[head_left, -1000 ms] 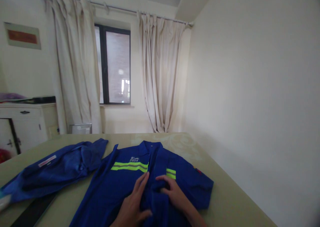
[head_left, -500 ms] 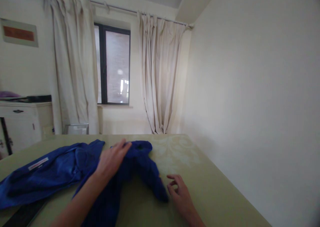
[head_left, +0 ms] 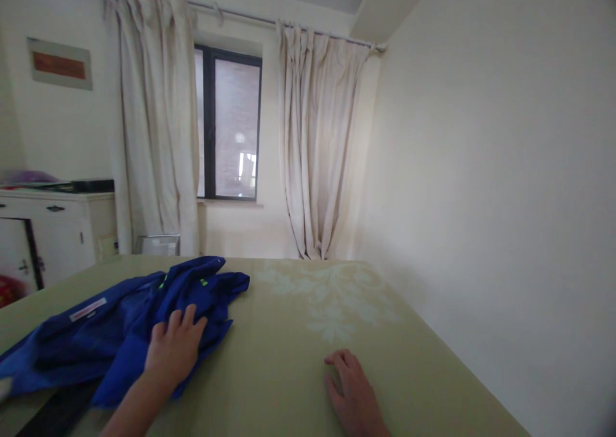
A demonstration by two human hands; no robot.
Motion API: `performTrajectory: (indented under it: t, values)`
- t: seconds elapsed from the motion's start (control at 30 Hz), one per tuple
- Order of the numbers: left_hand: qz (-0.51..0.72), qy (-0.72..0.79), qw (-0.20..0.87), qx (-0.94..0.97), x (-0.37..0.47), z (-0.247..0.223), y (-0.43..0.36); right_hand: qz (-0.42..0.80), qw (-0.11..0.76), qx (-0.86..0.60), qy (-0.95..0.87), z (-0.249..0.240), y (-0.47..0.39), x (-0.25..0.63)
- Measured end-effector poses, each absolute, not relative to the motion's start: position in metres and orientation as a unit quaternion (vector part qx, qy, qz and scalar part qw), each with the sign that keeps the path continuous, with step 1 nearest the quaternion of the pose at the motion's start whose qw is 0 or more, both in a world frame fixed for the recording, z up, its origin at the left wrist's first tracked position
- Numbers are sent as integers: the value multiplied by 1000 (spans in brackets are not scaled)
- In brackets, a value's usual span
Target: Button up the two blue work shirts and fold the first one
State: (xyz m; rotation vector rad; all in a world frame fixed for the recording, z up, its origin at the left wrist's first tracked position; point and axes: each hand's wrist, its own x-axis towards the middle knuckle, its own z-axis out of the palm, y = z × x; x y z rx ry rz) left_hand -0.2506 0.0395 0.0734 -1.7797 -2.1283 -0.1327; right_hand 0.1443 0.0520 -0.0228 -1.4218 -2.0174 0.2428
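A crumpled blue garment (head_left: 129, 321) lies across the left side of the table, with a whitish label and small bright green marks on it. My left hand (head_left: 176, 344) rests on its right part, fingers spread over the cloth. Apart from the garment, my right hand (head_left: 353, 389) hovers over or touches the table at the lower middle; its fingers are loosely bent and slightly apart, holding nothing. A flat black thing (head_left: 60, 411) sticks out from under the cloth at the lower left.
The table (head_left: 279, 360) has a green cover with a pale floral pattern. At the left stands a white cabinet (head_left: 62, 231) with things on top. Behind are curtains (head_left: 317, 135) and a window; a bare wall (head_left: 491, 167) rises at the right.
My left hand has moved left and nearer with the blue cloth, which now lies heaped over the rest at the left. My right hand has shifted slightly nearer. The camera has turned slightly left.
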Motion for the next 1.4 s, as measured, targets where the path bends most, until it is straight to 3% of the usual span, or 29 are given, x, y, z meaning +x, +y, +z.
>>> performTrajectory:
  t: [0.1, 0.3, 0.4, 0.6, 0.83, 1.03, 1.17, 1.3, 1.4]
  values:
    - [-181, -668, 214, -689, -174, 73, 43, 14, 277, -534, -799, -23, 57, 123]
    - [-358, -505, -153, -770, -37, 30, 51, 16, 263, -501, -824, -22, 83, 77]
    - [-425, -471, -267, -725, -30, 11, 49, 30, 293, -487, -822, -24, 86, 73]
    - [-430, -459, -306, -715, -48, 11, 38, 71, 285, -419, -859, -13, 68, 75]
    - [-400, -480, -280, -729, -45, 15, 35, 51, 218, -427, -876, -13, 63, 70]
    - [-376, -481, -236, -756, -47, 14, 33, 47, 226, -435, -870, -20, 60, 70]
    - [-312, -540, -49, -780, -77, 23, 39, 78, 239, -455, -854, -8, 50, 77]
    - [-299, -737, 199, -573, -145, 34, 36, 75, 230, -484, -841, -4, 48, 81]
    - [-226, -826, 204, -475, -195, 33, 30, 80, 237, -479, -841, -6, 49, 80]
